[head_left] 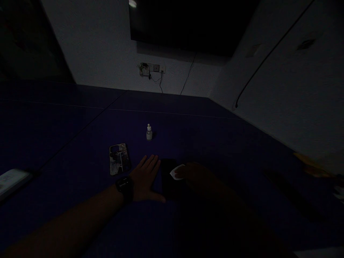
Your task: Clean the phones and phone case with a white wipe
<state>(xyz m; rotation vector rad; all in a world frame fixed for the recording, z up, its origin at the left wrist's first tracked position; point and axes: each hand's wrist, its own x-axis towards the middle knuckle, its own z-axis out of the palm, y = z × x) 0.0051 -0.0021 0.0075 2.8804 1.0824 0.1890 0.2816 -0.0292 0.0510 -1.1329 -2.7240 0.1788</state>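
Note:
My left hand (146,179) lies flat with its fingers spread, against the left side of a dark, flat rectangular thing (167,168) that looks like a phone. Over that dark thing my right hand (192,173) is closed on a white wipe (176,172), which rests on its surface. Deep shadow hides most of the right hand and the near part of the dark thing. A patterned phone case (119,159) with a camera cutout lies left of my left hand. Beyond the hands stands a small dropper bottle (149,133) with a white top, upright.
The blue surface (80,143) reaches back to the wall. A white power strip (13,181) with a dark cable sits at the left edge. At right lie a long dark object (291,191) and something yellow (311,165). Wall sockets (156,68) and a screen (188,25) are behind.

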